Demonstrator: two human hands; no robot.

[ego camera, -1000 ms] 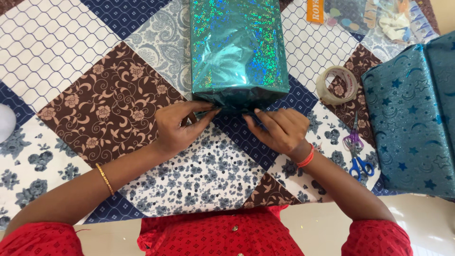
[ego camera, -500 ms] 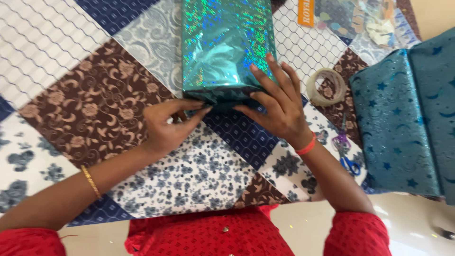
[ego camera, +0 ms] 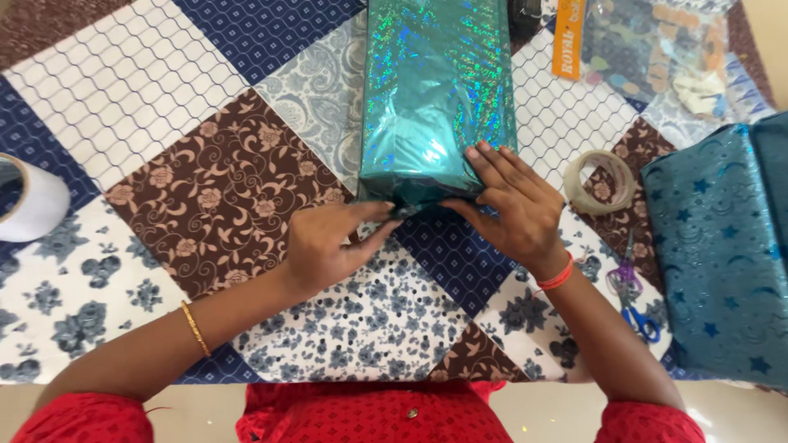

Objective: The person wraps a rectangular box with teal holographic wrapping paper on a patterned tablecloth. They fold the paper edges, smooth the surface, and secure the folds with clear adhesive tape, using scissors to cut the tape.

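Parcel: a box wrapped in glittering teal foil (ego camera: 439,90) lay on the patchwork cloth (ego camera: 205,189), at twelve o'clock from both hands
Left hand: the left hand (ego camera: 328,246) pressed its fingertips against the parcel's near end fold; fingers together, nothing clamped
Right hand: the right hand (ego camera: 513,209) lay flat on the near right corner; fingers spread
Three o'clock: tape roll (ego camera: 599,182); scissors (ego camera: 632,291); blue starred paper (ego camera: 722,246)
Nine o'clock: white roll (ego camera: 25,201)
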